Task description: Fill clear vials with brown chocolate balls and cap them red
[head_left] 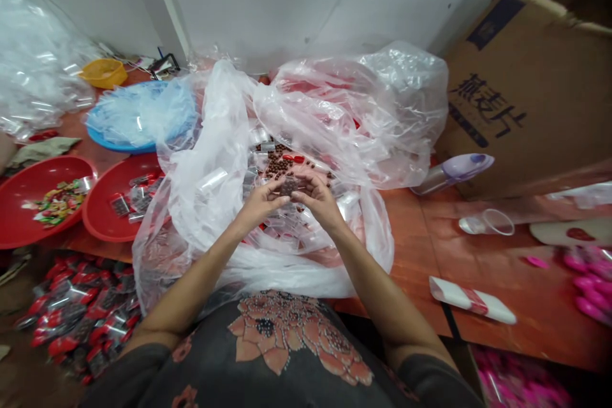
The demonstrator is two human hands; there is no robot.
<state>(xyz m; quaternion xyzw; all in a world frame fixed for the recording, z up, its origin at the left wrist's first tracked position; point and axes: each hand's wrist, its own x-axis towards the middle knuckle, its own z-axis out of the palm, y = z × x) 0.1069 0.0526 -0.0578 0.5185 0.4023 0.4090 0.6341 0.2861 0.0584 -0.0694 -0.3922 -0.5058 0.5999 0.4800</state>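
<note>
My left hand (262,203) and my right hand (319,201) meet over a big clear plastic bag (210,159) spread on the table. Between their pinched fingers they hold one small clear packet (289,187) filled with dark brown beads. Just beyond the packet, inside the bag, lies a heap of loose brown beads (280,166) with a few red ones and several empty small packets.
Two red bowls (102,217) (19,188) stand at the left, one with filled packets. A blue basin (119,140) and a yellow bowl (104,71) sit behind them. A cardboard box (526,89), a purple-capped bottle (454,172) and a clear cup (488,223) are at the right. Red packets (81,319) lie on the floor.
</note>
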